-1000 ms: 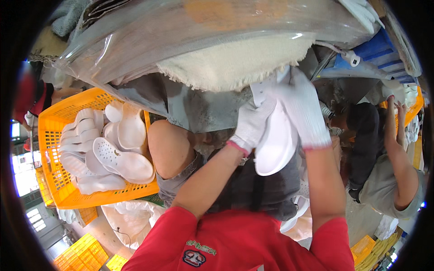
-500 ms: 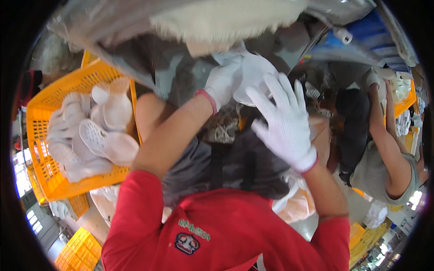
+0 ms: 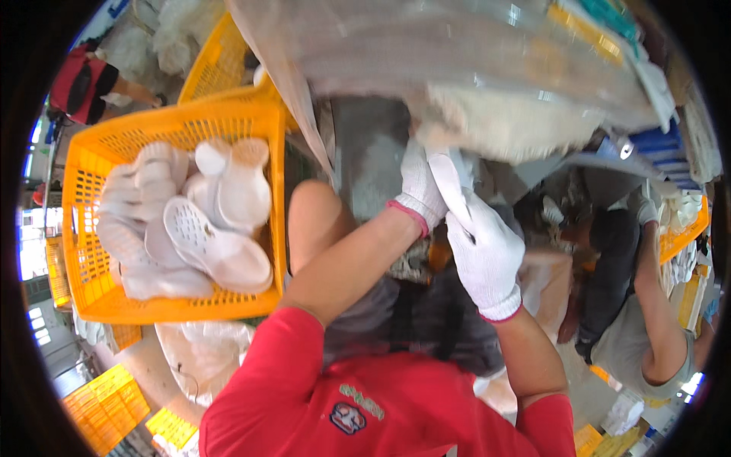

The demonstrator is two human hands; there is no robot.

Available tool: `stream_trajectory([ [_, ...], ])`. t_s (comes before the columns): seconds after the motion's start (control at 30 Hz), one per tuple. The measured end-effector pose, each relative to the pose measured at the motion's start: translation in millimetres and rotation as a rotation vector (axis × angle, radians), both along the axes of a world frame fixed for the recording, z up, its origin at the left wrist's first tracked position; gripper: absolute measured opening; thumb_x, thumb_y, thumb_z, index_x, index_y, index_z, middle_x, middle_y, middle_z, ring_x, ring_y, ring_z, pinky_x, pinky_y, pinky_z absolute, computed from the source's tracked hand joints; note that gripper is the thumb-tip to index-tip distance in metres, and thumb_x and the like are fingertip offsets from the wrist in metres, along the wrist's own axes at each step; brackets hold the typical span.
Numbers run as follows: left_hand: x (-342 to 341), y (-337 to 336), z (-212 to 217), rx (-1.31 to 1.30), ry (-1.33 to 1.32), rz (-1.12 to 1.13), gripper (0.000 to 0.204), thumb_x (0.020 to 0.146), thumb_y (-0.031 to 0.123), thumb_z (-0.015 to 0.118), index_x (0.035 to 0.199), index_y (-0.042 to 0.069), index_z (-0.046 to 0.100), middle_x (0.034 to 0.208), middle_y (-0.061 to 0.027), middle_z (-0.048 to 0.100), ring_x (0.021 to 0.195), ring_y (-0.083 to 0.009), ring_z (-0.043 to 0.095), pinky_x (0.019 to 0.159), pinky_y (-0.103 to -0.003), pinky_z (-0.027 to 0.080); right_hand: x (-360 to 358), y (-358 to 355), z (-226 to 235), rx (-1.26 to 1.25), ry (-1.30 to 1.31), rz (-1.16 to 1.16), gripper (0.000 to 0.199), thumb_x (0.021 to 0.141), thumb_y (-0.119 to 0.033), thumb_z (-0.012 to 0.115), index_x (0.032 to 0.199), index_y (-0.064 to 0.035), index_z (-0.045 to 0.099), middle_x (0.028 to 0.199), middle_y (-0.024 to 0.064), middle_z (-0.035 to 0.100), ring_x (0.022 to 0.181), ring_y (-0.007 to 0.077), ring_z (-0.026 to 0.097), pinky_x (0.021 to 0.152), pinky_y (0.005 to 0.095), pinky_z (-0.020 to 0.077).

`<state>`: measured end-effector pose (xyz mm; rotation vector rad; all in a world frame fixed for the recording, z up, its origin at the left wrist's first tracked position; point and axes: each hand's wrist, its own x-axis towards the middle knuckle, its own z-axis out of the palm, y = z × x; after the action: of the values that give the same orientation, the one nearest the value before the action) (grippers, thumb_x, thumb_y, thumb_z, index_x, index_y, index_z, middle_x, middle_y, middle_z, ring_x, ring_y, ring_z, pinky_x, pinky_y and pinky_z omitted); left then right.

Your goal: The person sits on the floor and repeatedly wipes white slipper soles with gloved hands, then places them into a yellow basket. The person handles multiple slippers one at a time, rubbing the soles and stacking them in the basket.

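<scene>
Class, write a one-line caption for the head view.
Two white-gloved hands, left and right, reach under a plastic-wrapped bundle beside an orange crate of white clogs.

Little free room is left around the yellow crate (image 3: 270, 137), taken here as landmark. Its inside is filled almost to the rim by white clogs (image 3: 217, 247), so only its upper left corner is left open. To the right of the crate, a narrow grey gap is bounded by a clear plastic sheet (image 3: 457, 53) hanging over it from above and by a bare knee (image 3: 316, 221) pressed against the crate's right wall. Further right of the crate, the passage is taken up by the left hand (image 3: 419, 190) and the right hand (image 3: 483, 251), both gloved. Far right of the crate, the way is blocked by a crouching co-worker (image 3: 647, 335). Below the crate, the floor is covered by a white bag (image 3: 198, 354)
</scene>
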<state>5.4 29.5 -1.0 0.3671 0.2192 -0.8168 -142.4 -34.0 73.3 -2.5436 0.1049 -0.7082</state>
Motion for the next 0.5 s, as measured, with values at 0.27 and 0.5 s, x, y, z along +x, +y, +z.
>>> stream_trajectory([
  [0.27,5.6,-4.9,4.8,0.061,-0.042,-0.062,0.055,0.117,0.049,0.034,0.143,0.008,0.059,0.132,-0.0197,0.070,0.117,-0.0376,0.070,0.105,-0.051,0.059,46.7,-0.7,32.2,-0.182,0.108,-0.015,0.034,0.091,-0.015,0.081,0.125,-0.0185,0.081,0.096,0.0076,0.078,0.080,0.0274,0.076,0.070,0.0383,0.0606],
  [0.5,10.3,4.8,24.2,0.216,-0.057,-0.130,0.039,0.117,0.034,0.043,0.136,0.006,0.063,0.123,-0.0159,0.075,0.104,-0.0310,0.075,0.091,-0.045,0.064,55.1,3.0,36.3,-0.179,0.015,-0.043,0.036,0.090,-0.015,0.083,0.126,-0.0181,0.081,0.095,0.0076,0.078,0.076,0.0313,0.074,0.068,0.0397,0.0602],
])
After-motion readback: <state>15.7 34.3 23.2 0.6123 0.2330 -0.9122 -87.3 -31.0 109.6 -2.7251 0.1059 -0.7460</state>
